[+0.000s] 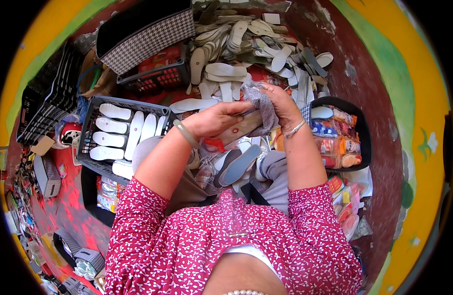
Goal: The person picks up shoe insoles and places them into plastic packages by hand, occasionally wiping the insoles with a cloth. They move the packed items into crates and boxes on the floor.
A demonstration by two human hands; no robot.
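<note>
My right hand (282,107), a bangle on its wrist, grips a crumpled, greyish, see-through piece of thin material (262,102) that hangs down from the fingers; whether it is plastic or mesh I cannot tell. Facing it from the left, my left hand (220,119) has its fingers stretched out, the tips close beside the material. Below the hands lies a pale insole (241,126) with a small red mark. Nearer my body, between my knees, a blue-grey insole (240,165) rests over a darker one and some shoes.
Behind my hands spreads a large heap of insoles (236,35). A grey crate (84,147) of white insoles stands at left, a black basket (129,74) beyond it. To the right is a bin (368,140) of packaged goods. A painted wall (408,98) curves along the right.
</note>
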